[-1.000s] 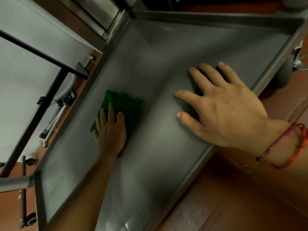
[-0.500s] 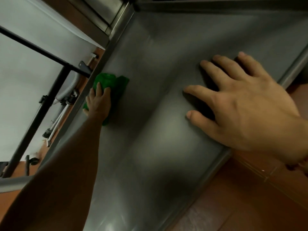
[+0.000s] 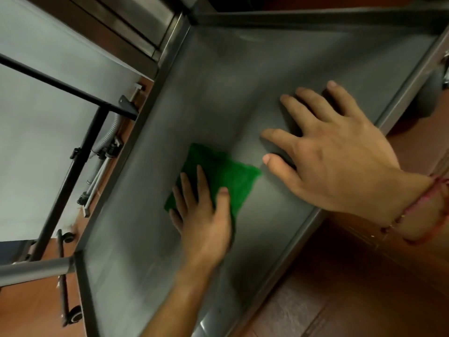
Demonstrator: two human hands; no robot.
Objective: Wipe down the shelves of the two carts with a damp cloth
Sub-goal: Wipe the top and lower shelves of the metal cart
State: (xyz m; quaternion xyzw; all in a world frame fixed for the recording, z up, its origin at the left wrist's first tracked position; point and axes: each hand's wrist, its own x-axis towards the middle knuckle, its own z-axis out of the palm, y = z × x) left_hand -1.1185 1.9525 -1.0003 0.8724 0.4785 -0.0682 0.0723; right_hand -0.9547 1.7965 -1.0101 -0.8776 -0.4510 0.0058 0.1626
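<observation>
on the cart shelf (image 3: 243, 81), flat left hand (image 3: 204, 222) presses green cloth (image 3: 223, 171); right hand (image 3: 340, 161) rests spread flat

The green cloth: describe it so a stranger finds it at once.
Start at the grey steel cart shelf with raised rims filling the view. Near its middle, the left hand presses flat on the green cloth, beside the spread right hand. It is the only bright green thing on the metal.

My left hand (image 3: 204, 222) covers the near part of the green cloth (image 3: 218, 171). The shelf (image 3: 218, 81) runs off the bottom edge. My right forearm (image 3: 413, 210) leaves at the right edge. The small tools (image 3: 97, 176) left of the shelf are too blurred to name.
</observation>
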